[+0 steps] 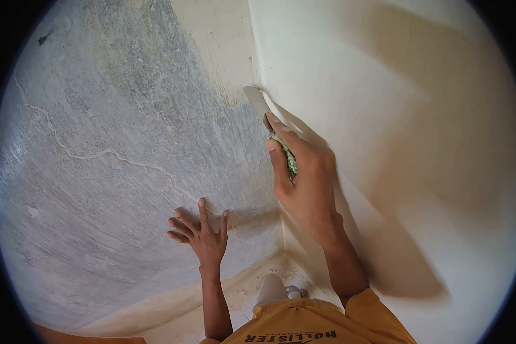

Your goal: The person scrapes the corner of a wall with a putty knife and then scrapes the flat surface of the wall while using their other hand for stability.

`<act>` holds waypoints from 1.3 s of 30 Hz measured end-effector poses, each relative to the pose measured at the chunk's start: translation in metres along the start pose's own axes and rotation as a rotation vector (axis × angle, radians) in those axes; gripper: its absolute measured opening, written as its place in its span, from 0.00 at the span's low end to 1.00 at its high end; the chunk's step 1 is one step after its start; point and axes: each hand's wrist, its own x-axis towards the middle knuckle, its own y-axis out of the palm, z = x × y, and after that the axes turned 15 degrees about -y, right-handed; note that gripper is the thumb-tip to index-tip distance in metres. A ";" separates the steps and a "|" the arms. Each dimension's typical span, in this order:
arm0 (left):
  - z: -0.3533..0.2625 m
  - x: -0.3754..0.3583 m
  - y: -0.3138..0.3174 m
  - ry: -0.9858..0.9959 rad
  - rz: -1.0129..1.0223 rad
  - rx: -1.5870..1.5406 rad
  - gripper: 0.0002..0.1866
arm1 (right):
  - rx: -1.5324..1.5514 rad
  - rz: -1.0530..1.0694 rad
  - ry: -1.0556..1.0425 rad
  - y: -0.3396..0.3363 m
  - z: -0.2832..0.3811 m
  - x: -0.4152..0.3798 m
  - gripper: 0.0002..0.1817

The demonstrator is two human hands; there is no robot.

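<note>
My right hand (pixel 307 172) is wrapped round the green patterned handle (pixel 291 155) of a scraper (pixel 257 100). Its flat metal blade points up and away, with the tip at the wall's inside corner, where cream paint meets the bare grey surface. My index finger lies along the base of the blade. Lower and to the left, my left hand (pixel 206 232) has its fingers spread against the grey wall (pixel 132 200), holding nothing. A thin crack (pixel 109 152) runs across that wall and ends near my left fingertips.
A smooth cream wall (pixel 441 143) stands on the right, carrying shadows of my arm. A strip of cream paint (pixel 212 40) remains on the upper grey wall. Below, bits of debris (pixel 275 266) lie on the floor near the corner. A dark spot (pixel 42 40) marks the upper left.
</note>
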 end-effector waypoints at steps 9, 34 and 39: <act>0.002 -0.001 -0.001 0.008 -0.002 0.012 0.48 | 0.012 0.053 0.064 0.000 0.004 -0.009 0.25; 0.002 -0.003 -0.002 -0.029 0.040 -0.035 0.42 | -0.026 0.021 0.060 0.016 0.007 -0.023 0.27; 0.003 -0.002 0.001 -0.013 0.016 -0.023 0.43 | -0.005 -0.006 0.053 0.016 0.004 -0.016 0.28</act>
